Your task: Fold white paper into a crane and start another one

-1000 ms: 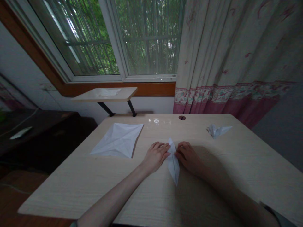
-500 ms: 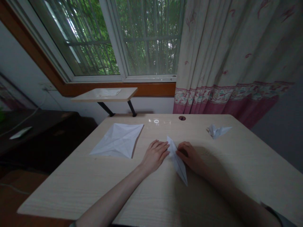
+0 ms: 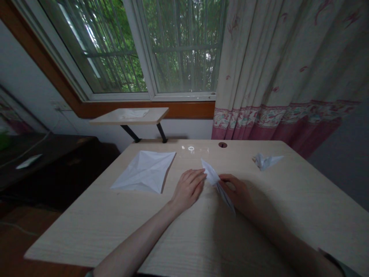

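A narrow piece of folded white paper [image 3: 212, 175], pointed at both ends, is between my hands over the table [image 3: 173, 234]. My left hand [image 3: 189, 187] rests palm down, its fingers stretched out, with the fingertips on the paper's left edge. From the right, my right hand [image 3: 235, 190] pinches the paper's lower half between thumb and fingers; that half is raised and bent away from the upper half. The thumb is partly hidden behind the fold.
A creased square sheet of white paper [image 3: 145, 171] lies to the left. Off to the right sits a folded paper bird [image 3: 265, 161]. A small raised shelf [image 3: 112, 117] holding white paper [image 3: 135, 113] stands at the back left. A round cable hole [image 3: 222, 145] is near the back edge.
The paper's lower half has been lifted and turned to the right by my right hand. My left hand has stayed nearly in place. The view has shifted slightly.
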A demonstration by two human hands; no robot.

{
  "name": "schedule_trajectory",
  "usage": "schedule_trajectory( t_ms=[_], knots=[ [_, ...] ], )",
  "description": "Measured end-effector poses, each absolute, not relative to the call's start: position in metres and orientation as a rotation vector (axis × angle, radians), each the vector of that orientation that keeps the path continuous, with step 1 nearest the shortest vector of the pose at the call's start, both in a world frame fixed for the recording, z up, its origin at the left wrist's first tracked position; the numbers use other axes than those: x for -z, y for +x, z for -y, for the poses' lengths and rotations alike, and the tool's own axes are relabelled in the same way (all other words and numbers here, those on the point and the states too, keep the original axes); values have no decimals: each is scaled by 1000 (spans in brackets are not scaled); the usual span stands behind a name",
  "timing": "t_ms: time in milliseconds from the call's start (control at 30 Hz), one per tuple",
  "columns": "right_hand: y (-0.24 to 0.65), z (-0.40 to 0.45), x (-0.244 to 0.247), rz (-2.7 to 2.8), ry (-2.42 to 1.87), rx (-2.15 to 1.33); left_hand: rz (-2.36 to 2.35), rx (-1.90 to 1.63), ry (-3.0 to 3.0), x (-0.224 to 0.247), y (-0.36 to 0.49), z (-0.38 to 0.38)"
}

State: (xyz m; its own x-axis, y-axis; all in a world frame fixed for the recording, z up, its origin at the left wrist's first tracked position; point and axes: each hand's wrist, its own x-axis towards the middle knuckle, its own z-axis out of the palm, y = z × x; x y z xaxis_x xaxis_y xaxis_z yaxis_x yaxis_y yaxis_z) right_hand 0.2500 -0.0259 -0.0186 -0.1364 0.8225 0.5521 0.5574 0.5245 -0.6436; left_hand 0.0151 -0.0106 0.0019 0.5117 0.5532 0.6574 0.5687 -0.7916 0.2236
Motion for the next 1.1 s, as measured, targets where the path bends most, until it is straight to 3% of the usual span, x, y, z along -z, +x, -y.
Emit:
schedule_trajectory(
  t_ms=[233, 533, 833, 1100],
  knots=[
    [259, 28, 25, 2013, -944, 240, 919, 1262, -2720, -3, 15, 12],
    [264, 32, 26, 2362, -814, 598, 1148, 1228, -2799, 5, 16, 10],
    [247, 33, 27, 2431, -789, 451, 1333, 877, -2880, 5, 14, 7],
    [246, 34, 21, 2287, -985, -55, 1429, 761, -2848, 3, 16, 9]
  ],
)
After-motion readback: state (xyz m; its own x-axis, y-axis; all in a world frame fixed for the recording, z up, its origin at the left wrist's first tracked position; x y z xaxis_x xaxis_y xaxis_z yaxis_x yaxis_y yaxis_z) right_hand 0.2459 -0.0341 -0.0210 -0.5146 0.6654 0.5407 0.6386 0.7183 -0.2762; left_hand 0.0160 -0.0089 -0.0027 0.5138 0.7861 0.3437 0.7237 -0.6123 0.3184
